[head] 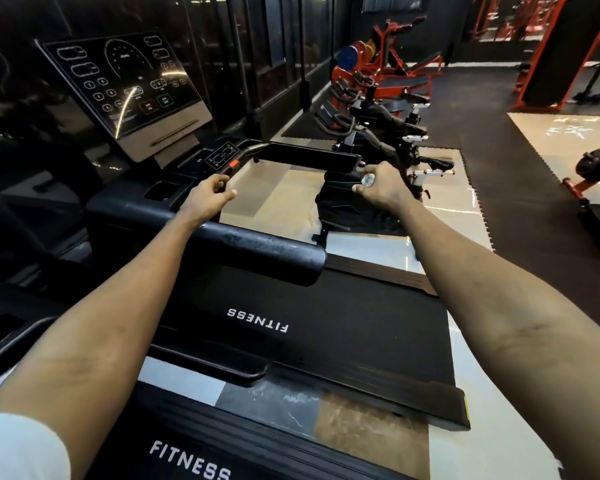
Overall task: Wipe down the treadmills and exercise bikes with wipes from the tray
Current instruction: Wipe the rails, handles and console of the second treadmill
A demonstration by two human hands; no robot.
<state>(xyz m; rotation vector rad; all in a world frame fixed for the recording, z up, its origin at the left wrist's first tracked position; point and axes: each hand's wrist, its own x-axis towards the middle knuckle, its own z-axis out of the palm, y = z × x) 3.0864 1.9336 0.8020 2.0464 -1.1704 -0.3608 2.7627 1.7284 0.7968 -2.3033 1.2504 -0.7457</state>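
Right hand (383, 188) just beside the end of the far rail (312, 156), fingers clenched on a small crumpled wipe (368, 180), pale and mostly hidden in the fist. Left hand (207, 199) fingers curled round the bar (248, 148) below the console (125, 84).

Wipe judged light, soft, probably damp. It may bunch or tear on edges, so better spread flat under the fingers than balled.

Treadmill (326, 327) is hard plastic. Near rail (264, 252) is scuffed and should take firm pressure.

Glossy pale floor (281, 202) with black mats. Bikes (378, 133) in a row beyond. Room dim. Tray not made out.
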